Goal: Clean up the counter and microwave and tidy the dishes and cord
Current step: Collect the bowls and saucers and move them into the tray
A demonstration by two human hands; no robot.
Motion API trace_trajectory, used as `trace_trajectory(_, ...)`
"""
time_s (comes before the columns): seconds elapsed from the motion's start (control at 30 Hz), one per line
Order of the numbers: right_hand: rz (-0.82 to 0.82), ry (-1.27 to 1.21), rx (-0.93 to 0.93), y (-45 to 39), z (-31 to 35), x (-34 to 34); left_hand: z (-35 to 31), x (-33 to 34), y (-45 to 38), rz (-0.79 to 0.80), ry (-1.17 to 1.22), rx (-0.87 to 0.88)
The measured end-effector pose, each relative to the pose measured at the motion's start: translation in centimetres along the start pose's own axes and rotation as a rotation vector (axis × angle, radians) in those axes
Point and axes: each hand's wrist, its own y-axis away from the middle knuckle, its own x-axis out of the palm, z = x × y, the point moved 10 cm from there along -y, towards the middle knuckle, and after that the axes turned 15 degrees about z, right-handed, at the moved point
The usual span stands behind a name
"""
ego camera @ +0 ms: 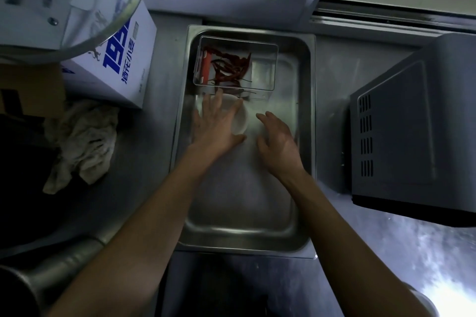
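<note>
My left hand [215, 123] lies flat over a white bowl [238, 117] in the steel tray [306, 136], fingers straight and spread, pressing rather than gripping. My right hand [279, 147] hovers just beside it inside the tray — fingers loosely curled, holding nothing. Beyond the bowl, at the tray's far end, sits a clear box [262, 69] of dried red chillies [229, 67]. The microwave [412, 131] stands to the right on the counter [159, 157] (a crumpled rag [85, 141] lies to the left, near a white carton [116, 59]).
</note>
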Motion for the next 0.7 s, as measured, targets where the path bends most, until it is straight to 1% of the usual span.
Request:
trace_trajectory(0.13,-0.005,0.032,0.009,1.3,0.6,-0.8,-0.1,-0.3,1.5,-0.013,-0.005,0.006)
trace_trajectory(0.4,-0.110,0.078,0.023,6.7,2.3,-2.5,-0.4,-1.4,6.2,-0.041,-0.034,0.041)
trace_trajectory(0.53,-0.145,0.076,0.041,9.6,2.2,-2.5,-2.4,-0.7,8.5,-0.051,-0.027,0.108)
trace_trajectory(0.7,-0.176,0.109,0.104,13.4,0.6,-2.4,-6.2,1.1,11.0,-0.070,-0.104,0.204)
